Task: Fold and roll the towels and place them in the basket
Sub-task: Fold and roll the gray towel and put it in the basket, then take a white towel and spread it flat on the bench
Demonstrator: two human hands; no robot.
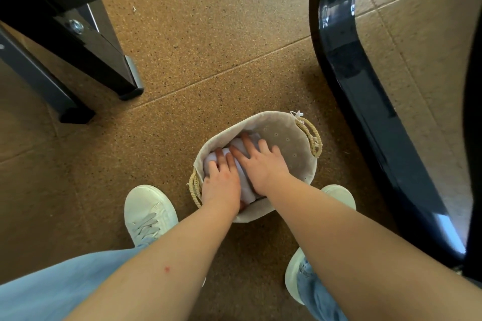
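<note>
A round woven basket (287,135) with a beige cloth liner and straw handles stands on the floor between my feet. Inside it, along the left side, lies a rolled white towel (243,185). My left hand (221,182) lies on the towel's near left part with fingers spread and fairly straight. My right hand (260,164) presses flat on the towel's far right part, fingers splayed toward the back of the basket. Most of the towel is hidden under both hands.
The floor is speckled brown cork tile. A black table leg (104,60) and frame stand at the upper left. A glossy black chair leg (365,112) curves down the right side. My white sneakers (148,214) flank the basket.
</note>
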